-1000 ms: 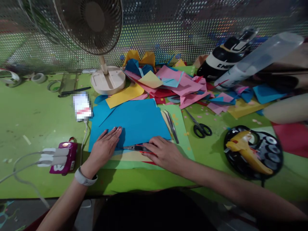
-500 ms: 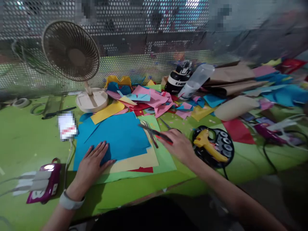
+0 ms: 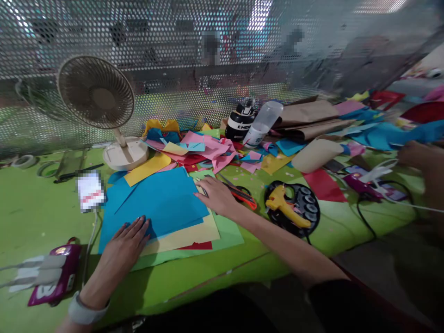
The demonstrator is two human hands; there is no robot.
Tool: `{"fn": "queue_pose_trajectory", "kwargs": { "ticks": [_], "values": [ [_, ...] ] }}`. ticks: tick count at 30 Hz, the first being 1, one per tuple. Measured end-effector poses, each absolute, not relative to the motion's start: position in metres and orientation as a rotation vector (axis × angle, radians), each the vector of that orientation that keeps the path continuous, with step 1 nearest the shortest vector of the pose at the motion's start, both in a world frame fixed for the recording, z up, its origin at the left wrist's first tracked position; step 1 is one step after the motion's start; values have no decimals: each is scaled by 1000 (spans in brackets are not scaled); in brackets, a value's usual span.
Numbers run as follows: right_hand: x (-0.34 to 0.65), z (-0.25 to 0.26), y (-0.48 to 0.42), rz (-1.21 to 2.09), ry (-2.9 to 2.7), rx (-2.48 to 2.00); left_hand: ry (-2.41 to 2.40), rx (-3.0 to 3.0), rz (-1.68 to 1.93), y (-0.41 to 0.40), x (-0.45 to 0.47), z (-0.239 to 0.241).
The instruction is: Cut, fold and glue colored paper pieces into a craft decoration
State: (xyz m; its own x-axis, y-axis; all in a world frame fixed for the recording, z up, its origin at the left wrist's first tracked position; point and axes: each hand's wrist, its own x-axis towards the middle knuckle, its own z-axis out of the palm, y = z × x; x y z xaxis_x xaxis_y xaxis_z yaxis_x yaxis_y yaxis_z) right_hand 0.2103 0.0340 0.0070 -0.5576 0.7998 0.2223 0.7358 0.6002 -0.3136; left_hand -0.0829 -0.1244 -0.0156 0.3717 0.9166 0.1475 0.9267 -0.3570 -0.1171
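My left hand (image 3: 130, 243) lies flat, fingers spread, on the lower left of a blue paper sheet (image 3: 163, 199). Cream paper (image 3: 211, 229) and light green paper (image 3: 231, 233) show beneath the sheet, with a bit of red paper (image 3: 203, 245) at the lower edge. At the blue sheet's right edge, my right hand (image 3: 218, 196) has its thumb and fingers closed around a slim dark tool (image 3: 202, 188), mostly hidden by the hand. Just right of that hand, an orange-and-black cutter knife (image 3: 248, 200) lies beside scissors (image 3: 227, 180).
A yellow glue gun (image 3: 287, 208) rests on a black tray (image 3: 314, 224). Behind are paper scraps (image 3: 208, 148), a fan (image 3: 104, 97), a black bottle (image 3: 239, 122) and a clear bottle (image 3: 263, 125). A phone (image 3: 90, 189) and power strip (image 3: 58, 277) stand left. Another person's hand (image 3: 416, 155) is at right.
My right hand has let go of the cutter knife, which now lies on the table, and has moved left to the slim tool. Another person's hand has appeared at right. The view has shifted.
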Motion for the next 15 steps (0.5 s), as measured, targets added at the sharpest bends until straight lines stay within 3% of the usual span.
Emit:
{"fn": "queue_pose_trajectory", "kwargs": {
  "ticks": [15],
  "values": [
    [171,1,93,322,-2581,-1258,-1716,-2419,-96,-127,-83,-21]
  ]
}}
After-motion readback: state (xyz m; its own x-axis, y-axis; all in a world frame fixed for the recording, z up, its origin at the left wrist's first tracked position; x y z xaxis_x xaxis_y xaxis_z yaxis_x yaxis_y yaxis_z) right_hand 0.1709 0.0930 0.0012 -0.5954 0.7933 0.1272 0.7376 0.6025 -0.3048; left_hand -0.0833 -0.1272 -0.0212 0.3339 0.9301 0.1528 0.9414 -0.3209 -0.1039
